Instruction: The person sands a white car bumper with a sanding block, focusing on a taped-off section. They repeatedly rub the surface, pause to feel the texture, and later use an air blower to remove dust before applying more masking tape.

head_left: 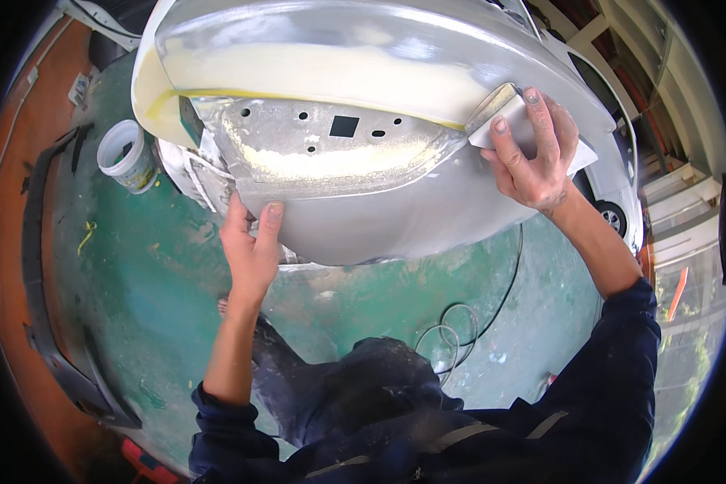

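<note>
A car's trunk lid (pixel 395 218), bare grey with pale yellow filler (pixel 298 68) across its upper part, spans the space before me. Its recessed middle has a square hole and several smaller holes. My left hand (pixel 252 242) holds the lid's lower left edge, thumb on the outer face and the other fingers partly hidden at the edge. At the right end of the recess, my right hand (pixel 540 153) grips a sanding block (pixel 492 113) wrapped in light sandpaper. The block rests against the panel beside the filler's end; its working face is hidden.
A white bucket (pixel 127 157) stands on the green floor at the left. Farther left lies a long black bumper part (pixel 36 266). A hose (pixel 460 327) coils on the floor right of my legs. Another white car (pixel 621 214) is at the right.
</note>
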`<control>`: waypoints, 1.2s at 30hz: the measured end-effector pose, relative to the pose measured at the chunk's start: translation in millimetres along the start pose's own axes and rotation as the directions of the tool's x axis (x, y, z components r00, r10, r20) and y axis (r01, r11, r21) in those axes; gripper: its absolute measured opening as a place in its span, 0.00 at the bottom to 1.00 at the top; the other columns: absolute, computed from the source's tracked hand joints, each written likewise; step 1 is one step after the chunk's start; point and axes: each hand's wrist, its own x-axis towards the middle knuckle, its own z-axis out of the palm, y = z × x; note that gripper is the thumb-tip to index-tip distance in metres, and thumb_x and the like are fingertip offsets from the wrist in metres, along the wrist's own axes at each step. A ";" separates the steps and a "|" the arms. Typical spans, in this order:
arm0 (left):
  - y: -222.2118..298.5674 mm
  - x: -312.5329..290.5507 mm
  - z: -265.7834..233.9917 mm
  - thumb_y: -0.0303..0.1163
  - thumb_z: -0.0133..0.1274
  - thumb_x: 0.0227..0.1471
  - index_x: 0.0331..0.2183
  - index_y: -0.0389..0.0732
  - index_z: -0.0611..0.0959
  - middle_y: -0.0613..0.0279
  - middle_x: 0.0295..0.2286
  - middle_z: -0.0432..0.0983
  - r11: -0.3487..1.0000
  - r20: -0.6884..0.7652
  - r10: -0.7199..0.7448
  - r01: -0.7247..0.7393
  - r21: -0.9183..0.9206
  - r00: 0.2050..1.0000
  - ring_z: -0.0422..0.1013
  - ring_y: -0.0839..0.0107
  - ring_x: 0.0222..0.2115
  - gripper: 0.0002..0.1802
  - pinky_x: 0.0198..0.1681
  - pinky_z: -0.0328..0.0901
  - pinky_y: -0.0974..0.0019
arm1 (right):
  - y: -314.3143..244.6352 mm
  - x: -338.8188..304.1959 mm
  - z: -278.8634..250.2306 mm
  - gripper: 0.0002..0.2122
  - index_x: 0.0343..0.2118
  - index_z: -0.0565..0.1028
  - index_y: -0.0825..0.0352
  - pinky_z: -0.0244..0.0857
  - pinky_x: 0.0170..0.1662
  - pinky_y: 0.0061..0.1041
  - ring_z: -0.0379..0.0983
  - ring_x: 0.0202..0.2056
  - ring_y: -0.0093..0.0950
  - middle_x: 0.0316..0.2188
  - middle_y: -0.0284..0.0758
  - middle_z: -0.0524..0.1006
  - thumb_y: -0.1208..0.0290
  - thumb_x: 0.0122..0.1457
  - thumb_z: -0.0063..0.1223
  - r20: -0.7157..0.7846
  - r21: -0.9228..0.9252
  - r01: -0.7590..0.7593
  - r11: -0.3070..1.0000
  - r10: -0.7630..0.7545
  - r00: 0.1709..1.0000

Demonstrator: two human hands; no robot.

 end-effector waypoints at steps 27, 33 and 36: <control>3.2 4.3 67.9 0.47 0.53 0.68 0.45 0.34 0.82 0.70 0.32 0.79 0.903 -0.468 0.023 -0.219 -0.368 0.883 0.70 0.84 0.32 0.22 0.36 0.66 0.76 | 24.6 105.2 -12.4 0.20 0.50 0.83 0.54 0.68 0.54 0.41 0.74 0.54 0.40 0.60 0.42 0.75 0.67 0.51 0.64 0.258 0.137 0.587 0.798 -0.601 0.757; -0.1 3.6 69.0 0.49 0.52 0.67 0.44 0.36 0.83 0.70 0.31 0.79 0.908 -0.445 0.049 -0.226 -0.352 0.894 0.71 0.84 0.30 0.23 0.36 0.66 0.76 | 1.4 169.4 -3.6 0.22 0.49 0.83 0.59 0.68 0.57 0.43 0.73 0.55 0.42 0.60 0.44 0.73 0.72 0.46 0.62 0.239 0.348 0.698 0.626 -0.779 0.580; -3.7 -0.3 58.1 0.49 0.53 0.67 0.44 0.36 0.83 0.71 0.31 0.79 0.910 -0.427 0.069 -0.233 -0.344 0.902 0.70 0.85 0.31 0.23 0.37 0.65 0.76 | 47.0 127.7 -24.8 0.18 0.47 0.83 0.59 0.68 0.60 0.44 0.73 0.57 0.40 0.59 0.43 0.74 0.71 0.50 0.61 0.283 0.339 0.754 0.562 -0.826 0.488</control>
